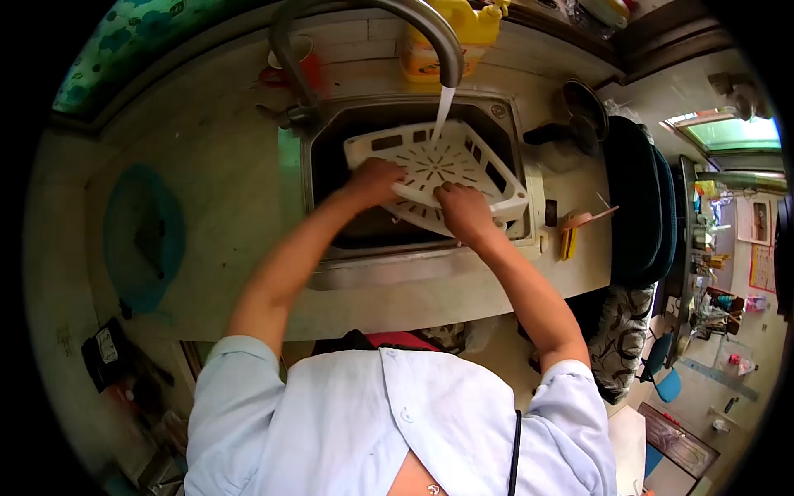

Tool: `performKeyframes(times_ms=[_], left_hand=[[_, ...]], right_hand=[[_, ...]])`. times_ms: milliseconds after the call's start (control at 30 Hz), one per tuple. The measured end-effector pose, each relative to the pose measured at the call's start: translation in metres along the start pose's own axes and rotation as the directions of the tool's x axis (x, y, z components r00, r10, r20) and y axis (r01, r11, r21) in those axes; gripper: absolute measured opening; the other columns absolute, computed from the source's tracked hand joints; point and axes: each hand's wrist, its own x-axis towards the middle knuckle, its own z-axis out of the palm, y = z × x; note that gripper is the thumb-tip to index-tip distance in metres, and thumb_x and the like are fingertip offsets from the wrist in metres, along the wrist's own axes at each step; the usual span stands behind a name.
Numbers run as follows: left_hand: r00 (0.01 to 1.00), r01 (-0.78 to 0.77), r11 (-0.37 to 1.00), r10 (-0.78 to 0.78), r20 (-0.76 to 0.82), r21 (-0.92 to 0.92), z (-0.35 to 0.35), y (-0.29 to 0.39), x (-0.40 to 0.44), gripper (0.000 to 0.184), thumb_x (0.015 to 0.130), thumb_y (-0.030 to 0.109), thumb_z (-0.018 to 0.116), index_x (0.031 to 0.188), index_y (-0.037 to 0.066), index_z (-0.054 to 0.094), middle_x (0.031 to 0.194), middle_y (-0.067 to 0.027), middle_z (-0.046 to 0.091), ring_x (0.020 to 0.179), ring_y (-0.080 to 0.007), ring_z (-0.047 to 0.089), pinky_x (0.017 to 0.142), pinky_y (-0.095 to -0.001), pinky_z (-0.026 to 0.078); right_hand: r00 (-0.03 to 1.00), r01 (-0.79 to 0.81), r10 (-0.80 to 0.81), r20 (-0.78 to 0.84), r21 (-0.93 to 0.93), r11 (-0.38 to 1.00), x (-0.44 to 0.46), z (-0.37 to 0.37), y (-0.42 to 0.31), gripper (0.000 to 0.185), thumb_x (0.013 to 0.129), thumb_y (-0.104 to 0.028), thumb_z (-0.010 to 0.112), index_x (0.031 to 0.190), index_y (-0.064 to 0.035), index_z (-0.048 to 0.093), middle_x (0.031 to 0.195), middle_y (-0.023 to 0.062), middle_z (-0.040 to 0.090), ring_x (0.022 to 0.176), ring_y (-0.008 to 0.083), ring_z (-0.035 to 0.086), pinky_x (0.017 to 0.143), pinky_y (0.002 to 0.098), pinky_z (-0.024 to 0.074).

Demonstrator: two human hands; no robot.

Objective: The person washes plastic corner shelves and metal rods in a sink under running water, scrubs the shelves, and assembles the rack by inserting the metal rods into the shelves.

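Note:
A white slotted plastic basket (488, 149) sits tilted inside the metal sink (372, 269). Water pours from the curved faucet (451, 62) onto its slotted floor. At the basket's near left corner, my left hand (376, 180) is closed around the rim. My right hand (466, 211) grips the near rim further right, with the fingers curled over its edge. The undersides of both hands are hidden.
A yellow jug (455, 41) and a red mug (294, 70) stand behind the sink. On the right of the counter lie a dark-handled pan (579, 116) and a yellow-handled tool (568, 242). A blue translucent round item (145, 236) is at left.

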Motion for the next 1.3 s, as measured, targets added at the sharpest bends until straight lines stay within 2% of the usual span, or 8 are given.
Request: performKeyframes(times_ms=[233, 300, 500, 767, 933, 1000, 1167, 1300], left_hand=[[0.957, -0.234, 0.966, 0.248, -0.151, 0.107, -0.043, -0.036, -0.081, 0.035, 0.069, 0.017, 0.068, 0.102, 0.011, 0.060, 0.098, -0.0065, 0.058, 0.109, -0.0251, 0.044, 0.083, -0.0379, 0.041], [0.799, -0.165, 0.986, 0.132, -0.586, -0.003, -0.041, -0.034, -0.093, 0.044, 0.071, 0.024, 0.068, 0.110, 0.009, 0.055, 0.097, -0.0083, 0.058, 0.108, -0.0254, 0.046, 0.080, -0.0376, 0.044], [0.860, 0.019, 0.526, -0.442, -0.254, -0.850, -0.041, -0.033, -0.087, 0.035, 0.073, 0.006, 0.059, 0.108, 0.005, 0.054, 0.094, -0.0049, 0.058, 0.087, -0.0150, 0.053, 0.077, -0.0260, 0.043], [0.650, -0.050, 0.505, -0.639, -0.412, -0.862, -0.051, -0.030, -0.116, 0.030, 0.065, -0.006, 0.046, 0.092, 0.003, 0.057, 0.088, -0.0047, 0.056, 0.078, -0.0132, 0.052, 0.073, -0.0250, 0.041], [0.656, -0.197, 0.443, -0.603, -0.453, -0.875, -0.050, -0.039, -0.132, 0.031, 0.066, -0.005, 0.046, 0.094, 0.003, 0.057, 0.090, -0.0048, 0.056, 0.079, -0.0144, 0.052, 0.074, -0.0267, 0.041], [0.676, -0.271, 0.429, -0.553, -0.487, -0.862, -0.049, -0.041, -0.125, 0.031, 0.066, -0.005, 0.047, 0.094, 0.003, 0.057, 0.090, -0.0048, 0.056, 0.079, -0.0146, 0.053, 0.074, -0.0269, 0.041], [0.580, -0.245, 0.444, -0.646, -0.497, -0.862, -0.024, -0.014, -0.069, 0.030, 0.072, 0.008, 0.062, 0.100, 0.002, 0.055, 0.091, -0.0068, 0.057, 0.081, -0.0165, 0.054, 0.074, -0.0291, 0.043], [0.467, -0.294, 0.045, -0.865, -0.184, -0.955, 0.006, 0.016, -0.004, 0.040, 0.070, 0.016, 0.071, 0.103, 0.001, 0.053, 0.091, -0.0082, 0.057, 0.080, -0.0172, 0.054, 0.071, -0.0291, 0.044]], right_hand=[[0.963, 0.233, -0.234, -0.132, -0.027, 0.972, -0.071, -0.034, 0.025, 0.017, 0.066, -0.005, 0.053, 0.082, -0.0094, 0.054, 0.079, 0.0022, 0.053, 0.082, 0.0177, 0.052, 0.071, 0.0307, 0.0392], [0.953, 0.264, -0.268, -0.143, -0.046, 0.963, -0.073, -0.035, 0.025, 0.016, 0.066, -0.005, 0.052, 0.081, -0.0099, 0.053, 0.076, 0.0014, 0.051, 0.079, 0.0169, 0.051, 0.069, 0.0302, 0.0380], [0.912, 0.349, -0.364, -0.191, -0.106, 0.931, -0.057, -0.039, 0.033, 0.018, 0.065, -0.006, 0.055, 0.081, -0.0099, 0.051, 0.078, 0.0014, 0.051, 0.081, 0.0182, 0.050, 0.071, 0.0311, 0.0380], [0.961, 0.250, -0.228, -0.154, 0.137, 0.959, -0.021, -0.047, 0.039, 0.047, 0.067, -0.019, 0.067, 0.111, -0.0097, 0.051, 0.109, 0.0094, 0.050, 0.106, 0.0278, 0.044, 0.090, 0.0350, 0.0343], [0.719, -0.006, 0.234, -0.654, 0.330, 0.944, 0.001, -0.058, 0.065, 0.049, 0.072, -0.015, 0.065, 0.117, -0.0074, 0.045, 0.111, 0.0110, 0.050, 0.111, 0.0266, 0.042, 0.093, 0.0357, 0.0337], [0.757, 0.065, 0.582, -0.298, 0.920, 0.387, 0.009, -0.062, 0.062, 0.047, 0.074, -0.008, 0.061, 0.117, -0.0053, 0.043, 0.107, 0.0091, 0.051, 0.101, 0.0216, 0.049, 0.081, 0.0340, 0.0436], [0.693, 0.338, 0.553, -0.462, 0.886, 0.317, -0.006, -0.110, 0.077, 0.044, 0.073, 0.002, 0.049, 0.114, -0.0094, 0.042, 0.096, 0.0072, 0.050, 0.068, 0.0128, 0.052, 0.052, 0.0256, 0.0491], [0.508, 0.450, 0.556, -0.658, 0.753, 0.479, -0.019, -0.145, 0.071, 0.044, 0.075, 0.006, 0.052, 0.117, -0.0047, 0.042, 0.097, 0.0063, 0.051, 0.070, 0.0094, 0.051, 0.046, 0.0174, 0.0417]])
